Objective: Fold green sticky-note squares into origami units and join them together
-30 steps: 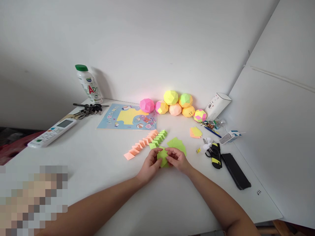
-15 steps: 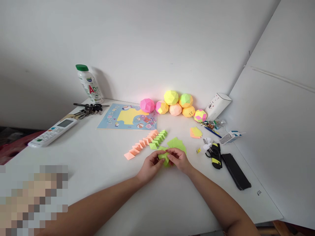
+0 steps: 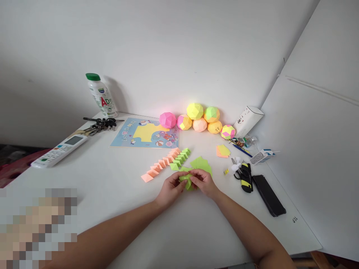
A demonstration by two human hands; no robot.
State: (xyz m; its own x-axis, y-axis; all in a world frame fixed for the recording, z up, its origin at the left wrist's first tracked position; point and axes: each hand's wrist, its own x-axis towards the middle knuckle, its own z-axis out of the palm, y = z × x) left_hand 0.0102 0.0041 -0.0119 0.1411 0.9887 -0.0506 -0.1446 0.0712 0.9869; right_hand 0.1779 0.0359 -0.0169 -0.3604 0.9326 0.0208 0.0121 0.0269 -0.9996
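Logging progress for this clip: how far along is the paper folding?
Done: seven paper balls by the wall, plus rows of folded orange units and green units. In hand: left hand and right hand pinch a green paper piece. Left: flat green sheets still unfolded.

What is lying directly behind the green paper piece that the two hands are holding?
Behind the green paper piece, held by the left hand and right hand, lie loose green sheets and a row of folded orange and green units. The hands cover the sheets' near edge.

Small folded green paper piece (image 3: 187, 181), creased, lifted just above the table.
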